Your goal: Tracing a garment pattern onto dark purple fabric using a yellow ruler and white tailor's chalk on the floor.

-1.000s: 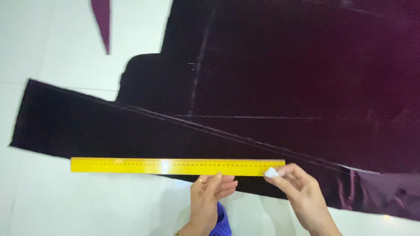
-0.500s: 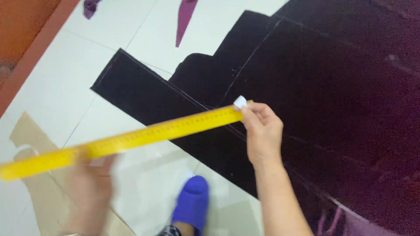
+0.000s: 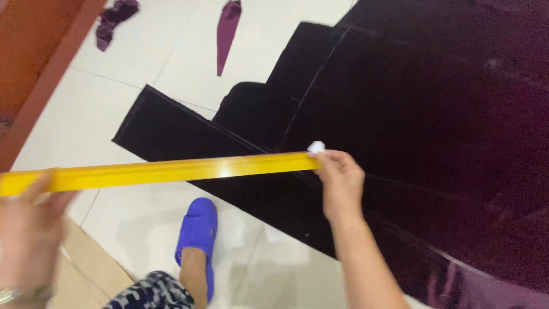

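blue slipper (image 3: pixel 199 229), purple scraps (image 3: pixel 227 31), white tiled floor (image 3: pixel 171 63)

White tiled floor (image 3: pixel 143 103) carries a dark cloth (image 3: pixel 400 114). Two purple scraps (image 3: pixel 227 31) lie beyond the cloth; brown paper (image 3: pixel 86 269) lies near its corner.

Left hand (image 3: pixel 28 229) blurred, fingers raised; right hand (image 3: pixel 341 178) pinching, arm outstretched

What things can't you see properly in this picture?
- Left hand, head view: blurred by motion, so its grip on the yellow ruler is unclear.
- Ruler's markings: too blurred and glary to make out.
- Small white piece at the right hand: too small to identify.
- Dark purple fabric: cut off by the top and right edges.
- Blue slipper: heel hidden by the leg.
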